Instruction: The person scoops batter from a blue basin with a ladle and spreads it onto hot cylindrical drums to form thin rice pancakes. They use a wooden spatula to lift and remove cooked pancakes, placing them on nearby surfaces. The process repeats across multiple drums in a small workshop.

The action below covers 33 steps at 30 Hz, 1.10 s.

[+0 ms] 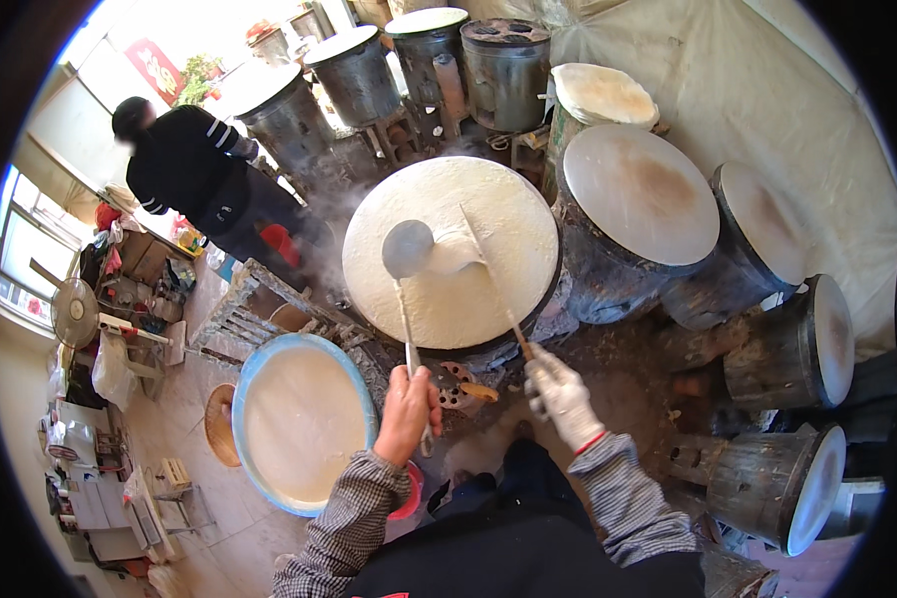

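A round griddle before me is covered by a pale layer of batter [411,187], with steam at its left side. My bare left hand [410,407] grips the handle of a metal ladle [408,249], whose round bowl is over the batter left of the griddle's middle. In a white glove with a red cuff edge, my right hand [560,396] holds a long thin spreader or scraper [495,288] by its wooden handle. Its blade slants across the batter beside a smooth, wet-looking patch. The blade's contact with the surface is hard to judge.
A blue-rimmed tub [239,415] of pale batter stands left of my left hand. More round griddles on drum stoves [641,196] curve around the back and right. A person in dark clothes [194,168] stands at the upper left, near a crusted slatted rack [243,299].
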{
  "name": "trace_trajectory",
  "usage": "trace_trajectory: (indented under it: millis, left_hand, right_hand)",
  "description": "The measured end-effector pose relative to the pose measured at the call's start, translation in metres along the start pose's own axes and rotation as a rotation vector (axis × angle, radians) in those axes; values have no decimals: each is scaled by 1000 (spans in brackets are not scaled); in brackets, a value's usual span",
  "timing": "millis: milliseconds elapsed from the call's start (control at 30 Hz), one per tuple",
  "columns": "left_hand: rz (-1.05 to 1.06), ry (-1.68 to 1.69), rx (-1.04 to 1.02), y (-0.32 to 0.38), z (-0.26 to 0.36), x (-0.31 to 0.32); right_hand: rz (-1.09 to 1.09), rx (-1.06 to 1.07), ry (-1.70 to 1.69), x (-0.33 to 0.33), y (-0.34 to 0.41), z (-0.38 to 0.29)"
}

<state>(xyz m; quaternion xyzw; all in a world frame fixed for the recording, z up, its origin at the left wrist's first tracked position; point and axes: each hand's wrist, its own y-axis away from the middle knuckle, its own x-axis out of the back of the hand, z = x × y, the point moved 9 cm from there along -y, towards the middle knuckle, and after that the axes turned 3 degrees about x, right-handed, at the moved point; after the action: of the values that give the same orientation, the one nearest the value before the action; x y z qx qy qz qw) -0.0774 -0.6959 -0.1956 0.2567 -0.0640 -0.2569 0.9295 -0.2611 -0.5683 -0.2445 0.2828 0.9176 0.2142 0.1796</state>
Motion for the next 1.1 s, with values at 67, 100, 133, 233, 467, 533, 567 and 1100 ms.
trace_trajectory:
  millis: [67, 100, 133, 233, 467, 533, 567, 1100]
  left_hand:
    - [-31, 81, 55, -1, -8, -11]
    - [-45, 132, 87, 1, -9, -20]
    - [-62, 259, 136, 9, -8, -32]
    - [-221, 660, 279, 22, -2, -33]
    - [-812, 1500, 65, 99, 64, 31]
    - [-801, 1485, -8, 106, 71, 34]
    - [-782, 1464, -3, 108, 77, 32]
    - [95, 841, 243, 160, -94, 152]
  right_hand:
    - [-71, -34, -105, -36, 7, 28]
    - [-107, -54, -153, -51, 11, 36]
    - [-133, -92, -233, -63, 14, 42]
    - [-259, -206, -387, -81, 29, 29]
    - [-121, 369, -10, -55, 59, -105]
    - [-95, 471, 108, -49, 39, -116]
    - [-92, 792, 608, -48, 33, -123]
    - [-412, 413, 616, -59, -31, -8]
